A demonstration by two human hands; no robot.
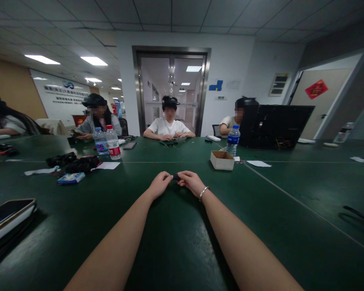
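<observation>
Over the green table (pixel 169 226), my two hands meet at a small black object with a silvery end (pixel 176 177), which looks like a USB stick. My left hand (pixel 160 185) pinches the silvery end on its left side. The black end sits between the thumb and fingers of my right hand (pixel 192 184), which has a silver bangle (pixel 203 193) at the wrist. Fingertips cover part of the object, so its full shape is hidden.
An open cardboard box (pixel 222 160) and a water bottle (pixel 233 141) stand ahead right. Two bottles (pixel 113 142), black gear (pixel 78 163) and a blue-white packet (pixel 70 178) are left; a phone (pixel 10 214) is nearer. Several people sit beyond, one opposite (pixel 169 125). A monitor (pixel 278 126) stands right.
</observation>
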